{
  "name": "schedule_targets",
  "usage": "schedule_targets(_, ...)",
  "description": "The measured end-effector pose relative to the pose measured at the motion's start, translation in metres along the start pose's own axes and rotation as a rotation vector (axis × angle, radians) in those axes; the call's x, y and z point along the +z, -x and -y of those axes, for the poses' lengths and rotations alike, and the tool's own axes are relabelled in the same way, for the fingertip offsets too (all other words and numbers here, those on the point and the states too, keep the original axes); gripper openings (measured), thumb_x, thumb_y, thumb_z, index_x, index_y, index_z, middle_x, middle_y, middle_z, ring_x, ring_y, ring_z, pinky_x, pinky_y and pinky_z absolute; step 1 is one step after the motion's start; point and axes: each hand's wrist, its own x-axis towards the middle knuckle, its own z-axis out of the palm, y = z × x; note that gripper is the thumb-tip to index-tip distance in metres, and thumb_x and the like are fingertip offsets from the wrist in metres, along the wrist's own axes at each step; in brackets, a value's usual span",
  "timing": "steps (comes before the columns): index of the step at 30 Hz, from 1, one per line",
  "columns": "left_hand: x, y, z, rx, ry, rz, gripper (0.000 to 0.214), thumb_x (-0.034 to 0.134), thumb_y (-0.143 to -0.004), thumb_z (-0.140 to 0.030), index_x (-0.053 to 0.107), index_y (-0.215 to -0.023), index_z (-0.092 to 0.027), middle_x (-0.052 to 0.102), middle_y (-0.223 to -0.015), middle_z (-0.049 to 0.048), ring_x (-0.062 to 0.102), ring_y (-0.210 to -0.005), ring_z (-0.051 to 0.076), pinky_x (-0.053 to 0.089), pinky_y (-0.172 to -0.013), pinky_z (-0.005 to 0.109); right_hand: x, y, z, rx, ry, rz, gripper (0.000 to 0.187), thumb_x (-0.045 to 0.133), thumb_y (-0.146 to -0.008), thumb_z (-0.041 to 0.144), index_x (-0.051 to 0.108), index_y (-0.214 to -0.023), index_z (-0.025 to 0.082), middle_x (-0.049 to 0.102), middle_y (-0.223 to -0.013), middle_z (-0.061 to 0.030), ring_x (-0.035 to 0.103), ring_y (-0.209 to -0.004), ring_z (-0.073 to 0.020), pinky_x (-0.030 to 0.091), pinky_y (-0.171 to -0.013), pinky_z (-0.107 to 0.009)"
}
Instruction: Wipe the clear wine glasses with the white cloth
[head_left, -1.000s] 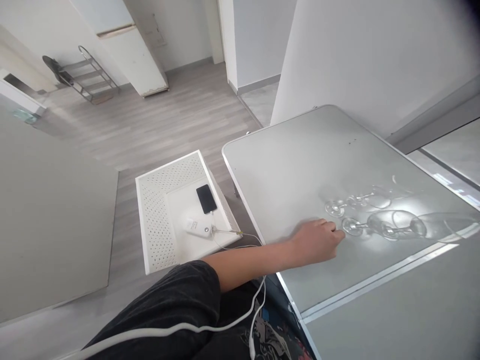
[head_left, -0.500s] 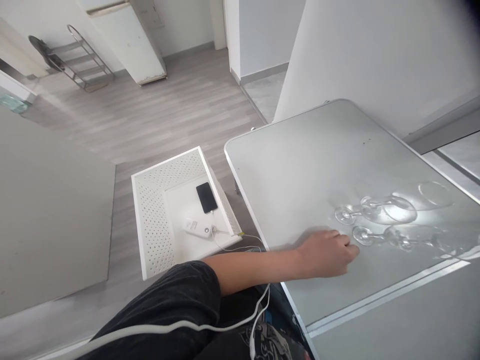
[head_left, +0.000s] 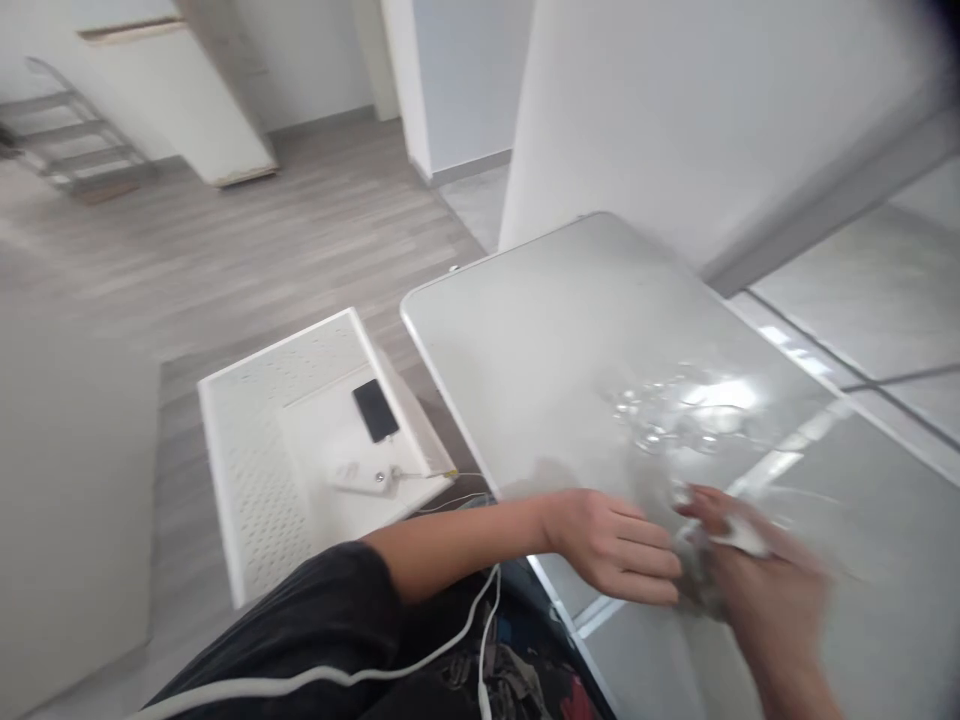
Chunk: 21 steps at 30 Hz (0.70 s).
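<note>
Several clear stemmed glasses (head_left: 709, 428) lie on their sides on the grey tabletop (head_left: 517, 350), blurred and overlapping under a bright reflection. Close to the table's near side, my left hand (head_left: 615, 545) is palm down with its fingers stretched out together. Its thumb is hidden, and its fingertips are beside a smeared, clear glassy shape (head_left: 697, 560). My right hand (head_left: 772, 585), blurred by motion, closes round what looks like a stemmed glass. A white patch (head_left: 742, 535) shows between its thumb and fingers; what it is I cannot make out.
Left of the table stands a white perforated basket (head_left: 217, 450) holding a black phone (head_left: 376, 410) and a white power bank (head_left: 364, 478). A white cable (head_left: 322, 677) crosses my sleeve and lap. A step ladder (head_left: 82, 140) stands at the far left.
My right hand has come into view from the lower right. My left hand has moved away from the lying glasses, towards my body, and its fingers have straightened. The camera view has shifted.
</note>
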Motion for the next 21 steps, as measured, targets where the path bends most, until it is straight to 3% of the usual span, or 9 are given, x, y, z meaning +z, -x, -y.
schedule_targets(3,0.001,0.001,-0.004,0.134,-0.24,-0.21,0.035,0.057,-0.091,-0.019,0.054,-0.057,-0.025,0.06,-0.067,-0.0027,0.053,-0.054,0.011,0.039,-0.046,0.028,0.028,-0.01,0.012,-0.019,-0.217,0.135,0.025,0.06,-0.077,0.032,0.078,-0.091,0.019,0.078,-0.105,-0.0082,0.074,-0.099,-0.0305,0.058,-0.085,-0.035)
schedule_targets(6,0.005,0.001,-0.004,0.179,-0.38,-0.411,0.037,0.059,-0.087,-0.009,0.044,-0.055,-0.021,0.049,-0.058,-0.0033,0.045,-0.051,0.012,0.033,-0.046,0.029,0.048,-0.019,0.028,-0.039,-0.306,0.173,0.023,0.06,-0.082,0.03,0.078,-0.093,0.019,0.079,-0.096,-0.0056,0.074,-0.085,-0.0242,0.057,-0.074,-0.028)
schedule_targets(8,0.007,0.0,-0.004,0.184,-0.385,-0.465,0.037,0.057,-0.086,-0.006,0.04,-0.056,-0.02,0.048,-0.059,-0.0032,0.041,-0.051,0.011,0.031,-0.048,0.029,0.058,-0.026,0.036,-0.072,-0.282,0.172,0.023,0.058,-0.085,0.029,0.078,-0.091,0.019,0.078,-0.087,-0.0036,0.072,-0.078,-0.0217,0.054,-0.07,-0.026)
schedule_targets(14,0.014,-0.005,0.0,0.13,-0.341,-0.474,0.036,0.045,-0.091,-0.006,0.039,-0.059,-0.019,0.049,-0.06,-0.001,0.039,-0.053,0.012,0.025,-0.05,0.03,0.075,-0.049,0.047,-0.1,-0.215,0.149,0.027,0.054,-0.082,0.019,0.079,-0.091,0.022,0.074,-0.072,0.0015,0.064,-0.065,-0.016,0.045,-0.061,-0.022)
schedule_targets(21,0.021,-0.001,0.007,0.078,-0.333,-0.432,0.035,0.042,-0.094,-0.008,0.042,-0.06,-0.019,0.052,-0.061,0.0007,0.041,-0.055,0.013,0.027,-0.052,0.031,0.081,-0.061,0.049,-0.055,-0.204,0.145,0.029,0.055,-0.083,0.019,0.076,-0.103,0.024,0.077,-0.084,-0.0025,0.067,-0.073,-0.0191,0.046,-0.069,-0.025)
